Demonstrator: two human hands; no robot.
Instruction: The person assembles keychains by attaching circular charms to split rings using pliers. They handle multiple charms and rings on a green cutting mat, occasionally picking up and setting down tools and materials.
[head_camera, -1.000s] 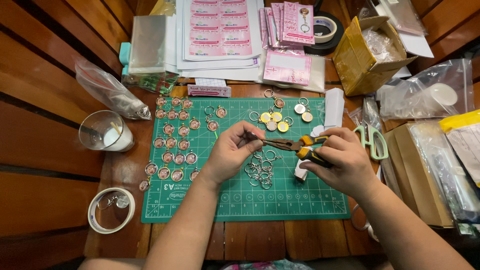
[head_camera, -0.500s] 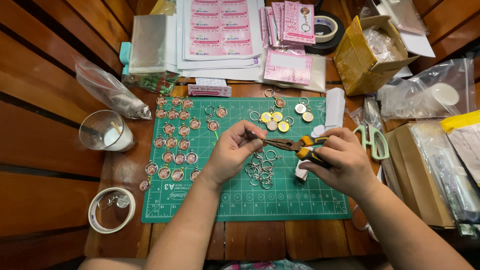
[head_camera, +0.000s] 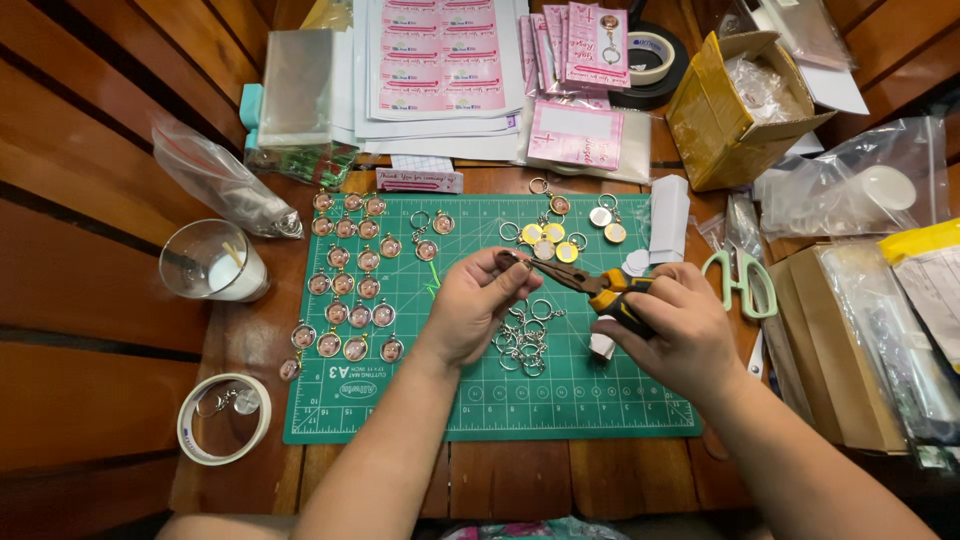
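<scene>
Right hand (head_camera: 675, 325) is wrapped tight around the yellow-handled pliers (head_camera: 590, 285), tips meeting the left hand (head_camera: 480, 300) over the green cutting mat (head_camera: 560, 400). Left fingers are pinched on something tiny, probably a ring, too small to tell. Loose key rings (head_camera: 525, 340) sit just under the hands.

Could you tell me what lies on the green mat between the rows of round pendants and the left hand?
In the head view, only bare cutting mat separates the pendants from the left hand.

Pink label sheets (head_camera: 440, 60) top centre; brown cardboard box (head_camera: 735, 110) top right
</scene>
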